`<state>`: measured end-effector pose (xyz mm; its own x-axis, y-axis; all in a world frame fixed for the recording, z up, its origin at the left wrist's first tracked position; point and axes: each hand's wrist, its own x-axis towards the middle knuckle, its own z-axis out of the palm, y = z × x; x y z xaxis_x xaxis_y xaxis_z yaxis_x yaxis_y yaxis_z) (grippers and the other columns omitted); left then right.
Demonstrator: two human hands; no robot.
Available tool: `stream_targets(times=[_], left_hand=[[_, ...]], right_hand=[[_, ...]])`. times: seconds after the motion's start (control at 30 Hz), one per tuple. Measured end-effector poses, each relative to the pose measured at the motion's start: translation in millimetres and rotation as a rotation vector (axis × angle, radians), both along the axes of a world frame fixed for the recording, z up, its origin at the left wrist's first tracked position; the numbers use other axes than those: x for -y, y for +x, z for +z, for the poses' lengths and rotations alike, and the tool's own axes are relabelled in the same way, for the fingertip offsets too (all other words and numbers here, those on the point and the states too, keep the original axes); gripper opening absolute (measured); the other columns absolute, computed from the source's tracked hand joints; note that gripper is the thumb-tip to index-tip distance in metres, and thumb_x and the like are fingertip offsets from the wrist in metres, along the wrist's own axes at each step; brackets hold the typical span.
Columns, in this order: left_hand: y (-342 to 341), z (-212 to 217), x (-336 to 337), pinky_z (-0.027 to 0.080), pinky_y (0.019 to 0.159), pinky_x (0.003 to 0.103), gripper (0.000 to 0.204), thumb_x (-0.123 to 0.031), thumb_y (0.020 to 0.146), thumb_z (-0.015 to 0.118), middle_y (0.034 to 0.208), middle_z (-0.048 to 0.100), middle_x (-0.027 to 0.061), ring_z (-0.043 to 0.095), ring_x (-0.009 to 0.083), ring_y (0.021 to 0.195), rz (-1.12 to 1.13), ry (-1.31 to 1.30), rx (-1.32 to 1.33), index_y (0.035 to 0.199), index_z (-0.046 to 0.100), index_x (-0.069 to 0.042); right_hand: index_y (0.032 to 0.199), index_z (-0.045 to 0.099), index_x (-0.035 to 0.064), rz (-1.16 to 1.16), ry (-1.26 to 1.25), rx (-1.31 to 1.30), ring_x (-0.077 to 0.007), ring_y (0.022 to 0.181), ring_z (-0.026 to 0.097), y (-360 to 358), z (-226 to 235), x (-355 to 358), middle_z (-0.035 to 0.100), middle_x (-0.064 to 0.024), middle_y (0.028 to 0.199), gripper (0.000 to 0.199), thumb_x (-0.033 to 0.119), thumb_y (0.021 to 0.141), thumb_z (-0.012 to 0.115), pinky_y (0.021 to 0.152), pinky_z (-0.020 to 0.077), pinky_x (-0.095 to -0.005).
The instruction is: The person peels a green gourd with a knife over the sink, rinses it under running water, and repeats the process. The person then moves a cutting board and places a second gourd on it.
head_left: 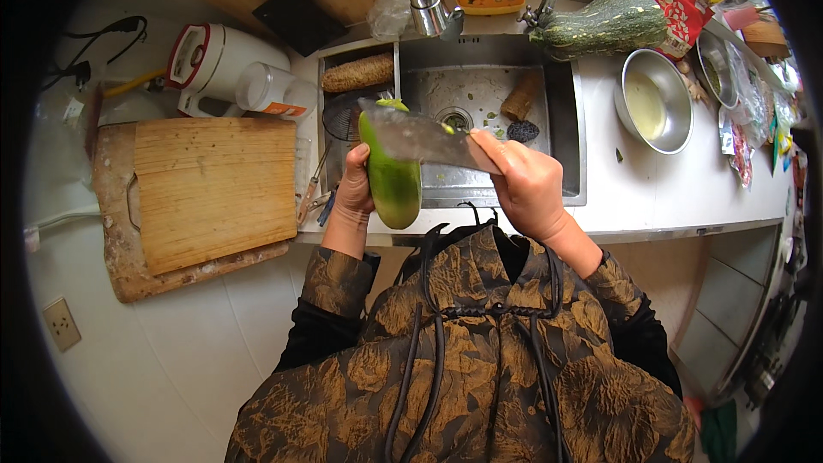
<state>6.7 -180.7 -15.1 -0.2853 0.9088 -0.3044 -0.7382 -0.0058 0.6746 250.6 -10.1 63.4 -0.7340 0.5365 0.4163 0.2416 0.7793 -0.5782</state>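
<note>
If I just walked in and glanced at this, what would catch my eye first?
Probably the long green gourd, held upright over the steel sink in the left hand, with the broad cleaver in the right hand laid across its top. Next, the stacked wooden cutting boards on the counter to the left, and the mottled dark-green squash behind the sink.

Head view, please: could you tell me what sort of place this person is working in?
Most likely a home kitchen. A steel sink is set into a white counter, a wooden cutting board lies beside it, and the person holds a green vegetable and a cleaver over the basin.
</note>
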Motion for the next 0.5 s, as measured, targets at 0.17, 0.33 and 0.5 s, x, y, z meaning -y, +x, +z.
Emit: stream_targets(times=[0.17,0.33,0.5], left_hand=[[-4.8,-46.3,15.0,0.059,0.103,0.042,0.068,-0.048,0.099,0.069,0.137,0.067,0.0161,0.069,0.0270,0.120,0.033,0.055,0.200,0.148,0.054,-0.002],[-11.4,-67.6,30.0,0.058,0.105,0.043,0.068,-0.047,0.101,0.068,0.140,0.065,0.0166,0.068,0.0274,0.123,0.045,0.085,0.275,0.149,0.053,-0.002],[-17.4,-71.9,44.2,0.056,0.107,0.044,0.067,-0.045,0.102,0.066,0.143,0.063,0.0171,0.066,0.0279,0.126,0.074,0.095,0.326,0.150,0.052,-0.002]], right_hand=[[0.124,0.076,0.0139,0.043,0.199,0.003,-0.0215,0.055,0.057,-8.5,1.6,4.8,0.052,-0.0026,0.067,0.042,0.005,0.083,0.074,0.053,0.0479,-0.0347],[0.126,0.073,0.0122,0.107,0.209,0.046,-0.0194,0.058,0.060,-15.2,1.7,7.7,0.053,-0.0010,0.070,0.040,0.012,0.086,0.070,0.053,0.0480,-0.0350],[0.128,0.074,0.0145,0.128,0.240,0.014,-0.0183,0.056,0.056,-14.8,4.0,10.8,0.048,-0.0004,0.068,0.047,0.009,0.081,0.071,0.052,0.0472,-0.0341]])
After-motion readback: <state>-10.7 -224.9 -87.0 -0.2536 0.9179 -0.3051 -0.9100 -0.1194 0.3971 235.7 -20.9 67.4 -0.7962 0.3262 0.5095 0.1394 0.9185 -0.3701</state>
